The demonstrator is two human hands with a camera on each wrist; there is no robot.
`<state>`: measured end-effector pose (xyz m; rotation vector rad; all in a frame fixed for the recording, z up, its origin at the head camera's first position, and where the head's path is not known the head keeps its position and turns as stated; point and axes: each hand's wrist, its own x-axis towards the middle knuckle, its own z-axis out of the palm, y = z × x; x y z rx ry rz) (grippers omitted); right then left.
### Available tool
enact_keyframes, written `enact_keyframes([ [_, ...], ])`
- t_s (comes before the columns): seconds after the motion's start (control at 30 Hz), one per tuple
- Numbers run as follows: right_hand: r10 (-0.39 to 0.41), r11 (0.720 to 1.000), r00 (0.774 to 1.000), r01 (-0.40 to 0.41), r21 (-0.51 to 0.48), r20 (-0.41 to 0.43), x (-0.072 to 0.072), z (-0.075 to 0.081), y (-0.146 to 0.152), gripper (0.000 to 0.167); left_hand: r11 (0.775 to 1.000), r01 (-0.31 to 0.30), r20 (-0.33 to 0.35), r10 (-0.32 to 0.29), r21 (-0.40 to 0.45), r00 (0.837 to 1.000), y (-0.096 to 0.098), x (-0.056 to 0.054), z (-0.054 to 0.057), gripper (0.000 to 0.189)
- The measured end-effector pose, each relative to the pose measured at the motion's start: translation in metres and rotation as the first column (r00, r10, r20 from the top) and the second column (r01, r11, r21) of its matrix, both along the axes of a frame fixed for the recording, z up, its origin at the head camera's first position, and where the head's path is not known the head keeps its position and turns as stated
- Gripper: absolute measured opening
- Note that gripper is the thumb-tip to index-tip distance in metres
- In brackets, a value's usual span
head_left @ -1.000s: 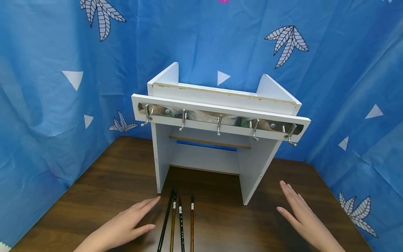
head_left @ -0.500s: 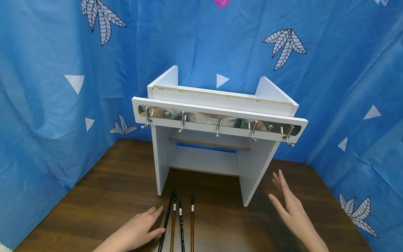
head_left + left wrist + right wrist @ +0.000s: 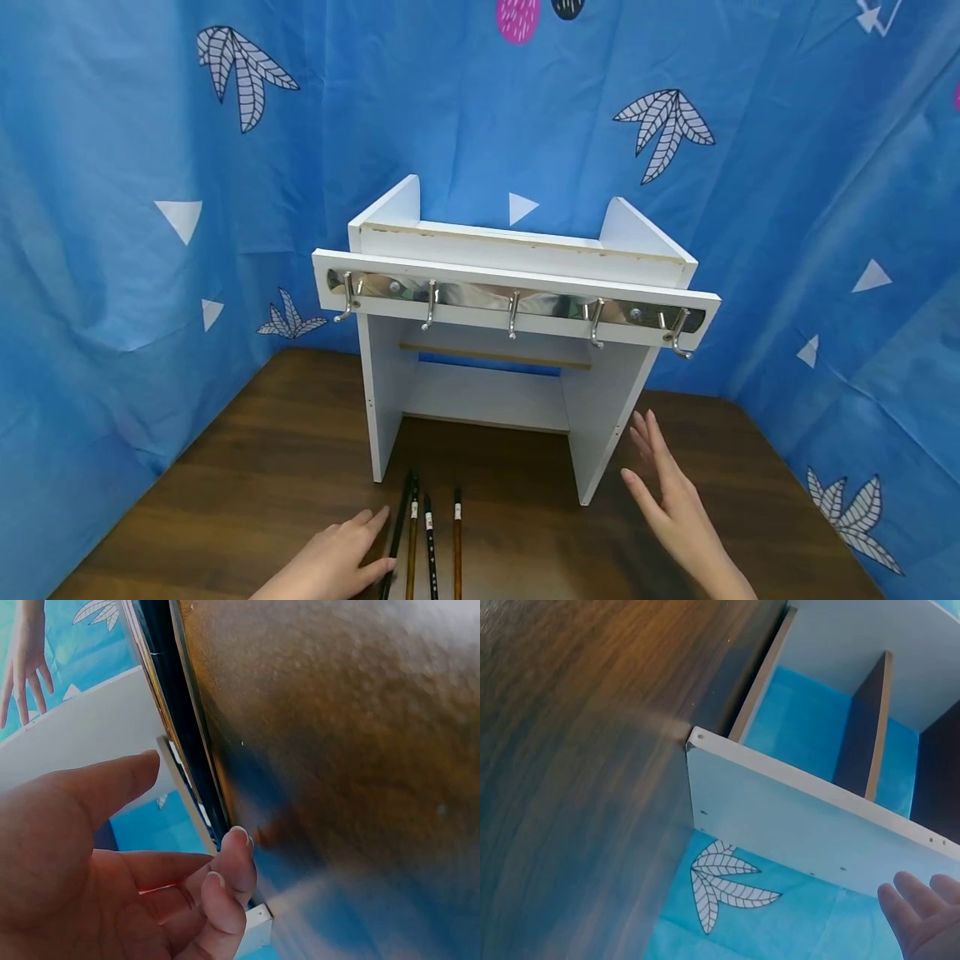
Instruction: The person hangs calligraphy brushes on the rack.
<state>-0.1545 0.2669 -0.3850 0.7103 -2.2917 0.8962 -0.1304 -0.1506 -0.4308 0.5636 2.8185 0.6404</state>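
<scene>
Several calligraphy brushes lie side by side on the table, dark tips pointing away from me: a black one (image 3: 399, 533) at far left, then a brown brush (image 3: 412, 542), a black brush (image 3: 431, 542) with a white label, and a reddish-brown brush (image 3: 457, 546). My left hand (image 3: 333, 557) is low over the table at the leftmost brush, its thumb overlapping the shaft in the head view. In the left wrist view its thumb and bent fingers (image 3: 231, 885) stand apart beside the brushes. My right hand (image 3: 678, 512) is raised with fingers extended, holding nothing, beside the white shelf's right panel.
A white shelf unit (image 3: 525, 250) stands at the back of the brown table (image 3: 225, 500). Across its front runs a rail with a shiny metal strip (image 3: 480, 296) and several hooks that jut forward. A blue patterned curtain (image 3: 465, 100) hangs behind and along both sides.
My left hand has moved right and lower, to the leftmost brush. My right hand has shifted left toward the shelf. The head view has tilted slightly upward.
</scene>
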Motion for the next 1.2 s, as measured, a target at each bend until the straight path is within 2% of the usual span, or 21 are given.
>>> enact_keyframes([
  [0.2,0.000,1.000,1.000,0.000,-0.002,0.005,-0.002,-0.002,-0.003,0.091,1.000,-0.004,0.036,0.003,0.012,0.999,0.004,-0.003,-0.002,0.068],
  [0.43,-0.007,1.000,1.000,0.008,-0.015,0.026,-0.005,-0.004,-0.007,0.087,0.999,0.026,0.001,-0.026,0.043,1.000,0.004,-0.003,-0.003,0.070],
  [0.63,-0.007,1.000,0.999,0.008,-0.029,0.045,-0.006,-0.008,-0.009,0.086,0.998,0.022,0.025,-0.023,0.051,0.999,0.005,-0.005,-0.005,0.071],
  [0.97,-0.035,0.998,0.995,0.040,-0.053,0.099,-0.008,-0.011,-0.013,0.084,0.997,0.030,0.023,-0.032,0.067,0.999,0.006,-0.004,-0.007,0.070],
  [1.07,-0.029,0.997,0.996,0.035,-0.071,0.086,-0.009,-0.012,-0.015,0.085,0.997,0.035,0.007,-0.036,0.065,0.999,0.006,-0.004,-0.007,0.070],
  [1.2,-0.029,0.995,1.000,0.030,-0.091,0.006,-0.011,-0.014,-0.021,0.089,0.998,0.028,0.005,-0.028,0.062,1.000,0.008,-0.004,-0.007,0.069],
])
